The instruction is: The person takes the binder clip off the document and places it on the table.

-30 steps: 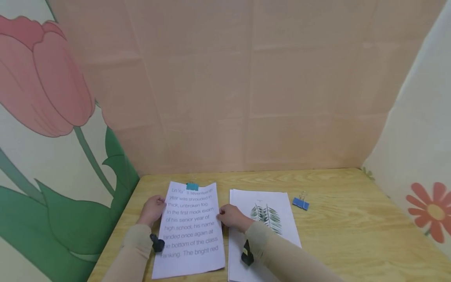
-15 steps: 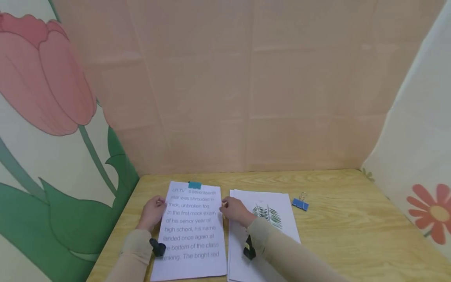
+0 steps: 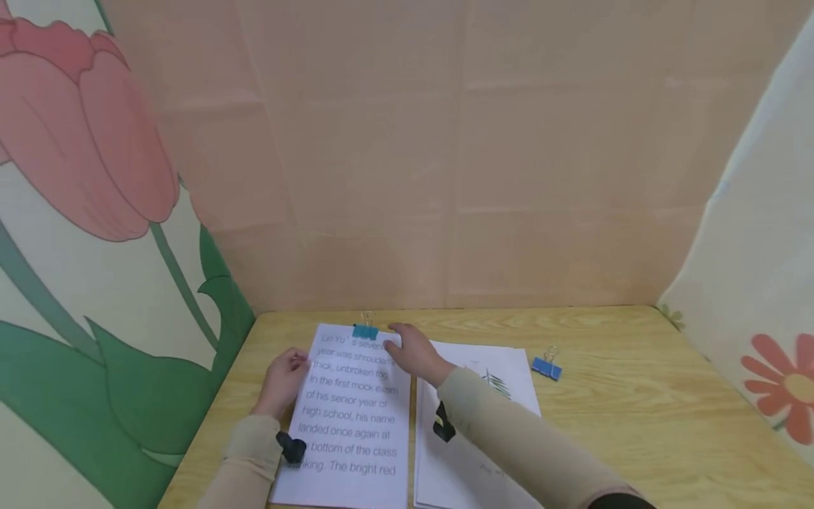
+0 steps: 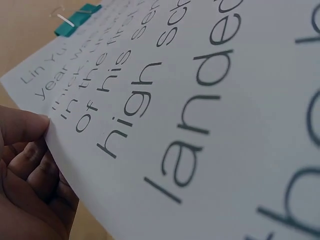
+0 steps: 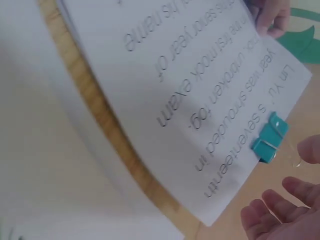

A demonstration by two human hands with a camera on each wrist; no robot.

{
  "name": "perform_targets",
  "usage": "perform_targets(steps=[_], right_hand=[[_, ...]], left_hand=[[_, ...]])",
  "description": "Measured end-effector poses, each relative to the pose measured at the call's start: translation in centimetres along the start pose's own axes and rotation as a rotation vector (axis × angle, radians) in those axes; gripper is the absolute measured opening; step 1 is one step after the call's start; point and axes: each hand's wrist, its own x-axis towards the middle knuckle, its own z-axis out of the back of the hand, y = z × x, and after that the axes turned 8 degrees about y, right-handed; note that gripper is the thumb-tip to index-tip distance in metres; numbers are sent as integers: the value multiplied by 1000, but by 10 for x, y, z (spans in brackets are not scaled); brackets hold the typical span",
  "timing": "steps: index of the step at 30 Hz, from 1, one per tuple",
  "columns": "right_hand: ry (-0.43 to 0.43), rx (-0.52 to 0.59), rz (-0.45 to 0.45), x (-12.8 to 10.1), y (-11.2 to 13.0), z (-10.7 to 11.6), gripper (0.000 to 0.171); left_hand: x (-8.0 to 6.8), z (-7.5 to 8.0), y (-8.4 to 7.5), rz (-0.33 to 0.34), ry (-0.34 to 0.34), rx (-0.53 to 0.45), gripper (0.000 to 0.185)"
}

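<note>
A stack of white paper (image 3: 350, 438) with large printed text lies at the left of the table. A teal binder clip (image 3: 365, 331) bites its top edge, wire handles pointing away. My left hand (image 3: 282, 378) pinches the stack's left edge; in the left wrist view the thumb (image 4: 30, 127) presses on top and curled fingers sit beneath. My right hand (image 3: 418, 353) is over the top right corner in the head view. In the right wrist view that hand (image 5: 285, 215) has its fingers spread beside the clip (image 5: 270, 137), gripping nothing.
A second pile of paper (image 3: 470, 452), with a green leaf picture, lies to the right, partly under my right sleeve. Beyond it sits a blue binder clip (image 3: 547, 368) on the wooden table (image 3: 649, 410). A pink sheet (image 3: 445, 177) hangs behind.
My right hand has let go of the stack's right edge and moved up to its top right corner, by the teal clip. The stack has shifted slightly right, still pinched by my left hand.
</note>
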Motion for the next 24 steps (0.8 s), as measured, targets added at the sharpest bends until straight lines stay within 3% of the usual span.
perform_targets(steps=[9, 16, 24], right_hand=[[13, -9, 66, 11, 21, 6, 54], [-15, 22, 138, 17, 30, 9, 58], [22, 113, 62, 18, 33, 7, 47]], left_hand=[[-4, -3, -5, 39, -2, 5, 15], [-6, -7, -11, 9, -2, 25, 15], [-6, -7, -9, -22, 10, 20, 15]])
